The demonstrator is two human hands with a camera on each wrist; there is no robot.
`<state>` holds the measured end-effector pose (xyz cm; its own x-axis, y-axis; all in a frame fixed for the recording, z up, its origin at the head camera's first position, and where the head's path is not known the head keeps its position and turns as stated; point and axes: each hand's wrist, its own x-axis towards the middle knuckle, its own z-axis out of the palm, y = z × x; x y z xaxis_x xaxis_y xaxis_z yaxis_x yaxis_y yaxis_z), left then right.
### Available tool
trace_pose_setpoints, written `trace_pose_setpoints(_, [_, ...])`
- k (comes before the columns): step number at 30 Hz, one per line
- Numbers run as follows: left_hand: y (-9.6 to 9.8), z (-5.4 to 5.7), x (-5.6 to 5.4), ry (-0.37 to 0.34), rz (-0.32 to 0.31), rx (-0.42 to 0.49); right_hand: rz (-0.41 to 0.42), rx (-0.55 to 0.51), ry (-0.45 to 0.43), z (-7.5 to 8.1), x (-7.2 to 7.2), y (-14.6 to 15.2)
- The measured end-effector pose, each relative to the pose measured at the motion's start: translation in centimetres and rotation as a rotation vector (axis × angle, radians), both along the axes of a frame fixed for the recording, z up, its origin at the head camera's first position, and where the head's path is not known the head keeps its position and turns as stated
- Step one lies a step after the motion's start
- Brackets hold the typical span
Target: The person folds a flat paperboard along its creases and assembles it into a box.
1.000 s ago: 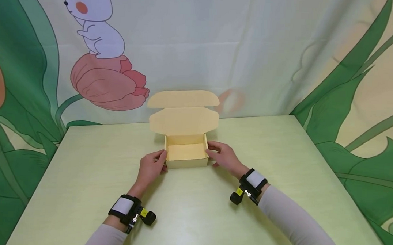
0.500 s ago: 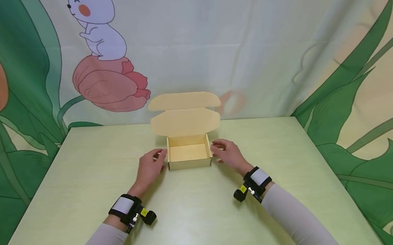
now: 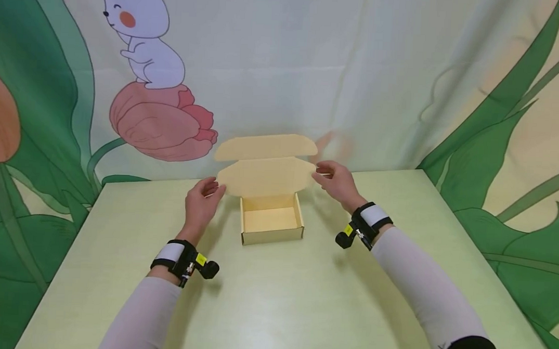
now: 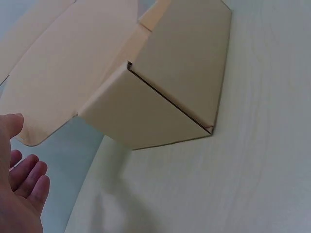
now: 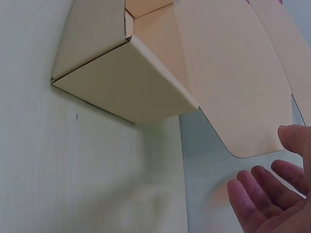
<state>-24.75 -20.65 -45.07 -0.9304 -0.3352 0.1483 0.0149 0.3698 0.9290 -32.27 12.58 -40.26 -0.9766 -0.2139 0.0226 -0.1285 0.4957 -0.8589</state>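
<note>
Head view puts the cardboard box (image 3: 272,237) just below the centre of the frame, resting flat on the pale table (image 3: 274,304), its mouth upward and its front wall toward me. From its back edge rises the lid (image 3: 266,177), leaning toward the printed backdrop (image 3: 284,65), with a rounded end panel (image 3: 266,147) above it. My left hand (image 3: 202,205) is raised at the lid's left edge, and my right hand (image 3: 339,185) at its right edge, near the middle of the frame. I seem to set them opposite each other so the lid's two sides are within equal reach, and the box's flat base probably lets it stand without being held.

Left wrist view, lower left, shows my thumb at the lid's rounded corner and the other fingers loosely bent, apart, below; right wrist view, lower right, shows much the same. Neither hand closes around the cardboard: the gap between thumb and fingers is fairly wide, and I cannot tell whether either thumb touches the lid or merely passes in front of it. My left wrist camera (image 3: 208,270) and right wrist camera (image 3: 344,240) sit toward the inside, presumably to see each hand's work.
</note>
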Motion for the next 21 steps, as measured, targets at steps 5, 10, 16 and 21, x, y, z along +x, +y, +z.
trace_pose_setpoints(5, [0.6, 1.3, -1.2, 0.031, -0.047, 0.009, 0.021, 0.027, 0.053, 0.0, -0.3, -1.1])
trace_pose_setpoints(10, [1.3, 1.7, -1.4, 0.017, -0.017, -0.015, 0.003, 0.062, 0.110, -0.5, -0.1, -1.8])
trace_pose_setpoints(16, [2.0, 1.8, -1.1, 0.053, 0.016, -0.015, -0.039, 0.045, 0.132, -0.6, 0.3, -1.8])
trace_pose_setpoints(21, [2.4, 1.7, -0.8, 0.106, 0.033, -0.032, -0.042, 0.024, 0.163, -0.7, 0.7, -1.7])
